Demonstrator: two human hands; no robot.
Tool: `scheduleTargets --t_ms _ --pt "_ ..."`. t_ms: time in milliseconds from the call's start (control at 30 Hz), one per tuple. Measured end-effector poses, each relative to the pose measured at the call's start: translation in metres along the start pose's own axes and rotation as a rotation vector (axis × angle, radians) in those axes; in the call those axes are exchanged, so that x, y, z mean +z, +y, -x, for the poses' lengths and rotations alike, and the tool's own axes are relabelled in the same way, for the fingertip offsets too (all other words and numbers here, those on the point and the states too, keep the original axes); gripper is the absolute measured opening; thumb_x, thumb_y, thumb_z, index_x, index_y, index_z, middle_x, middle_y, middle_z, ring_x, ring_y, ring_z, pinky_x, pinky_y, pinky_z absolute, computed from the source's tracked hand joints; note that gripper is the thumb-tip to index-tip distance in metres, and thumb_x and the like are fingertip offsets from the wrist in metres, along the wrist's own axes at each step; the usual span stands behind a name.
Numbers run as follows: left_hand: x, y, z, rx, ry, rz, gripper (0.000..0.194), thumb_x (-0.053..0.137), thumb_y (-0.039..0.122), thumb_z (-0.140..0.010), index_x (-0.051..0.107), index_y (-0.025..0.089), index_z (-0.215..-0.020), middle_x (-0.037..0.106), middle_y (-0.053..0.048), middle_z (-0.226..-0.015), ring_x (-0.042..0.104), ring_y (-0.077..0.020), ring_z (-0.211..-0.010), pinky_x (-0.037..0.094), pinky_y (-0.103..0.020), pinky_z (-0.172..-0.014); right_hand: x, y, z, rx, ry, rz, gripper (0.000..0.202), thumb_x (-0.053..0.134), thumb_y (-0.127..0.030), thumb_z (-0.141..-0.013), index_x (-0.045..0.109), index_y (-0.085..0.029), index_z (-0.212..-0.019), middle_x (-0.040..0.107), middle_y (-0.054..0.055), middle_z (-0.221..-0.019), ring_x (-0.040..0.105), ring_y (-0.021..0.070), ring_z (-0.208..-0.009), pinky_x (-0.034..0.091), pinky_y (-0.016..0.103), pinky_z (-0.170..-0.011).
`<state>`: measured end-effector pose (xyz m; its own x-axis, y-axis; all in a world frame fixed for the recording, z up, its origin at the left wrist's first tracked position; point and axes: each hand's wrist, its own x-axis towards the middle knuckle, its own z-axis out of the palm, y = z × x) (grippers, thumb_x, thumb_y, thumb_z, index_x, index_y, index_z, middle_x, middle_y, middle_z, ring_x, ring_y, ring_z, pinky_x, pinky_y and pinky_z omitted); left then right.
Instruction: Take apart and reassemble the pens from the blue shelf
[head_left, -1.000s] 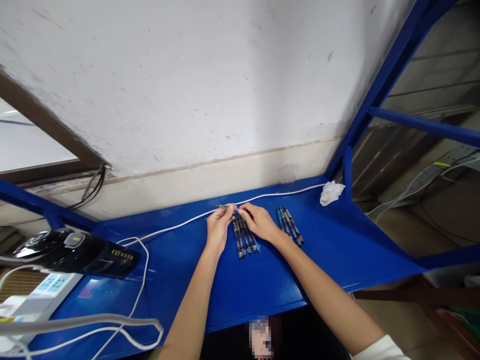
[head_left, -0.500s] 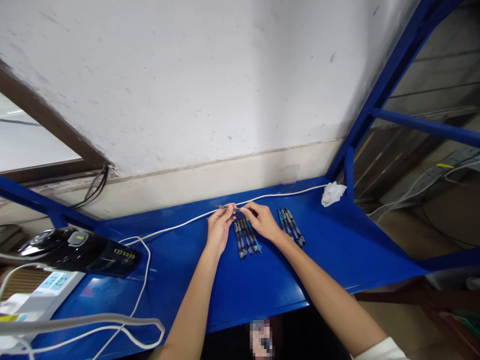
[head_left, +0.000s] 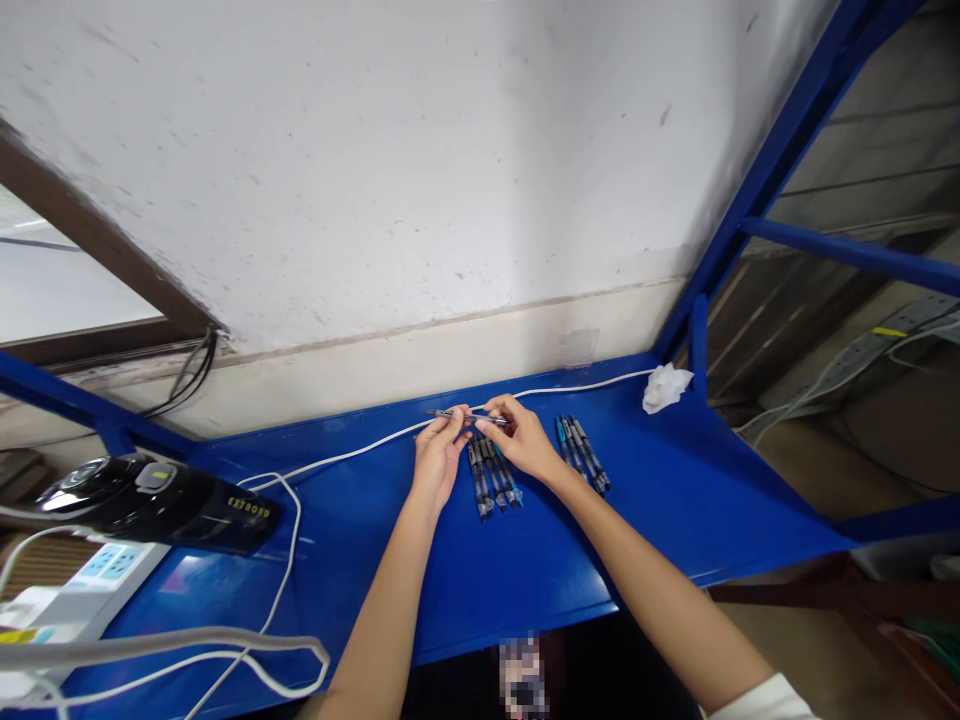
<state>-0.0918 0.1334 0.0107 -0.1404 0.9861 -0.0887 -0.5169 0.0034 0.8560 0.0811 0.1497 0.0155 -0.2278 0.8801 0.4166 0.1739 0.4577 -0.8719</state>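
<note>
A slim dark pen [head_left: 474, 417] lies nearly level between my two hands, above the blue shelf [head_left: 525, 580]. My left hand [head_left: 441, 450] pinches it near the tip, which points left. At its other end, the fingers of my right hand [head_left: 523, 438] are closed round the barrel. Just below my hands, several pens [head_left: 491, 480] with grey and blue grips lie side by side on the shelf, their upper ends close to my fingers. To the right of my right hand rests a second row of several pens [head_left: 581, 455], one with a blue part.
A black flask-like device [head_left: 187, 510] lies at the left, near a white power strip [head_left: 112, 575] and looped white cables [head_left: 292, 540]. One white cable [head_left: 360, 452] runs along the back. Crumpled tissue [head_left: 666, 388] sits at the right by the blue frame [head_left: 699, 345].
The fingers of my right hand have shifted slightly along the pen, and more of its barrel shows between my hands. My left hand stays in almost the same place.
</note>
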Motion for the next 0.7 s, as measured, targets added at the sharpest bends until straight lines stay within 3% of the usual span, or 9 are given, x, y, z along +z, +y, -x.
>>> scheduleTargets --t_ms 67,200,333,433,700 --pt "0.000 0.000 0.000 0.004 -0.004 0.003 0.031 0.096 0.039 -0.074 0.084 0.019 -0.094 0.079 -0.010 -0.111 0.071 -0.0199 -0.099 0.052 -0.029 -0.082 0.000 0.001 -0.001 -0.001 -0.007 -0.011 0.032 0.065 -0.052 -0.101 0.070 -0.022 -0.094 0.068 0.000 -0.084 0.057 0.0168 -0.071 0.042 0.027 -0.064" --pt "0.001 -0.001 0.001 0.014 -0.023 -0.002 0.031 0.096 0.039 -0.073 0.085 0.018 -0.093 0.079 -0.009 -0.109 0.070 -0.0191 -0.099 0.052 -0.029 -0.083 0.000 0.008 -0.002 0.074 -0.030 -0.118 0.047 0.060 -0.060 -0.102 0.066 -0.021 -0.076 0.053 -0.003 -0.066 0.044 0.0144 -0.060 0.034 0.027 -0.057" --pt "0.001 -0.002 0.000 0.029 -0.035 -0.017 0.030 0.095 0.039 -0.076 0.085 0.019 -0.096 0.079 -0.009 -0.109 0.070 -0.0189 -0.099 0.052 -0.029 -0.083 0.002 0.013 -0.003 0.172 -0.040 -0.295 0.047 0.065 -0.067 -0.097 0.069 -0.022 -0.085 0.048 -0.005 -0.063 0.037 0.0131 -0.054 0.030 0.026 -0.051" --pt "0.000 -0.004 -0.001 0.048 -0.038 -0.037 0.030 0.093 0.041 -0.078 0.085 0.019 -0.096 0.079 -0.009 -0.111 0.070 -0.0192 -0.100 0.052 -0.028 -0.082 0.002 0.012 -0.003 0.150 -0.013 -0.343 0.040 0.074 -0.062 -0.093 0.072 -0.023 -0.093 0.055 -0.003 -0.071 0.042 0.0134 -0.058 0.033 0.026 -0.052" --pt "0.002 -0.003 0.000 0.131 -0.107 -0.177 0.031 0.087 0.045 -0.083 0.084 0.021 -0.104 0.079 -0.010 -0.118 0.071 -0.0231 -0.107 0.053 -0.030 -0.087 0.002 0.004 -0.005 0.274 0.023 -0.704 0.037 0.087 -0.052 -0.086 0.068 -0.021 -0.076 0.044 -0.007 -0.060 0.034 0.0100 -0.051 0.033 0.025 -0.047"
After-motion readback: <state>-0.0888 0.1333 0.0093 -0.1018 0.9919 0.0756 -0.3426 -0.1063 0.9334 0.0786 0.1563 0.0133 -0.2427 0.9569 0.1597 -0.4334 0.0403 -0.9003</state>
